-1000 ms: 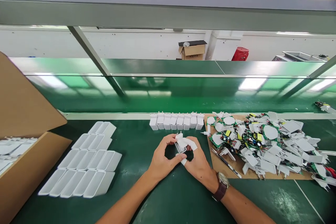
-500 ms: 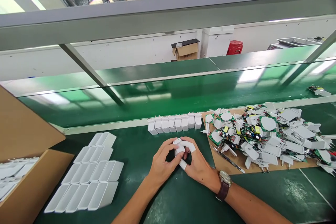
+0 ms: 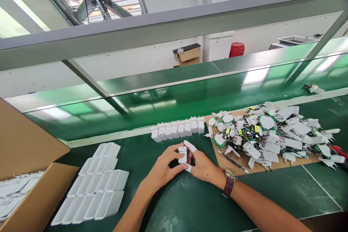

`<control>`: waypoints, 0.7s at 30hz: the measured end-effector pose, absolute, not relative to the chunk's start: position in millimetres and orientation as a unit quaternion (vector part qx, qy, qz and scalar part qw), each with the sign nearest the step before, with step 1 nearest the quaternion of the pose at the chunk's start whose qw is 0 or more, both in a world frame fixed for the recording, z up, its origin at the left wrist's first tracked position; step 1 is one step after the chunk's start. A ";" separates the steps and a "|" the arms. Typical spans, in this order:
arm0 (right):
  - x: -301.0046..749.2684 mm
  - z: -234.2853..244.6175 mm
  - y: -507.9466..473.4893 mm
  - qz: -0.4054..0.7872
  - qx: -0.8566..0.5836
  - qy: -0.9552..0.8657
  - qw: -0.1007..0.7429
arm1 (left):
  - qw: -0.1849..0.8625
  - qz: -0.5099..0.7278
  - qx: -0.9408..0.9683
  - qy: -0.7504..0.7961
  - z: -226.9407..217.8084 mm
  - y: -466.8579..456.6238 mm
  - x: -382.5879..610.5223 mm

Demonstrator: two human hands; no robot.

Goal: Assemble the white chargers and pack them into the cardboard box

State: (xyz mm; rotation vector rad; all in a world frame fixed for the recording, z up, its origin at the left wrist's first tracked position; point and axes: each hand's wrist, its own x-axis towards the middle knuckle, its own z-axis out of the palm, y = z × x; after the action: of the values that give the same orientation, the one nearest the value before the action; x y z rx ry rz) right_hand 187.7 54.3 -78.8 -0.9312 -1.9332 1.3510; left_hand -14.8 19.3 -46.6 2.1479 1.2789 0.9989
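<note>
Between both hands, above the green tabletop [image 3: 174, 203], is a small white plastic charger housing [image 3: 183, 155]. My left hand [image 3: 164, 165] grips it from the left, thumb low and fingers at its upper edge. From the right, my right hand [image 3: 203, 165] closes on it with white-covered fingertips; part of those fingers is hidden behind the housing. Just beyond my hands stands a row of similar white chargers [image 3: 181, 129]. To the left, several open white housings [image 3: 89, 203] stand in rows, their hollow ends showing.
A pile of circuit boards and white plug parts [image 3: 268, 137] covers a cardboard sheet [image 3: 258, 170] on the right. A pen-like tool [image 3: 232, 161] lies at its near left edge. At far left stands an open carton [image 3: 54, 192] of white parts. A metal frame [image 3: 174, 25] crosses overhead.
The white housing has been turned in my hands, so its face now shows toward me. The right fingers have shifted along its side. The whole view has tilted upward slightly.
</note>
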 end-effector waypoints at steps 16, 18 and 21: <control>187.1 -91.7 49.1 0.419 -0.352 -0.776 0.312 | 0.205 0.282 0.605 0.716 1.3 59.0 -154.5; 187.0 -93.4 49.4 0.416 -0.351 -0.781 0.308 | 0.216 0.282 0.605 0.712 -3.6 74.3 -158.3; 187.4 -96.4 50.0 0.406 -0.349 -0.787 0.306 | 0.242 0.283 0.616 0.694 -12.0 86.6 -150.5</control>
State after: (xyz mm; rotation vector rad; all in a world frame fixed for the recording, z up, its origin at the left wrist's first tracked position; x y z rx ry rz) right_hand 187.4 50.0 -96.4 -0.9227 -2.0833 1.0732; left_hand -150.5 86.6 -12.0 1.6845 1.8965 0.7749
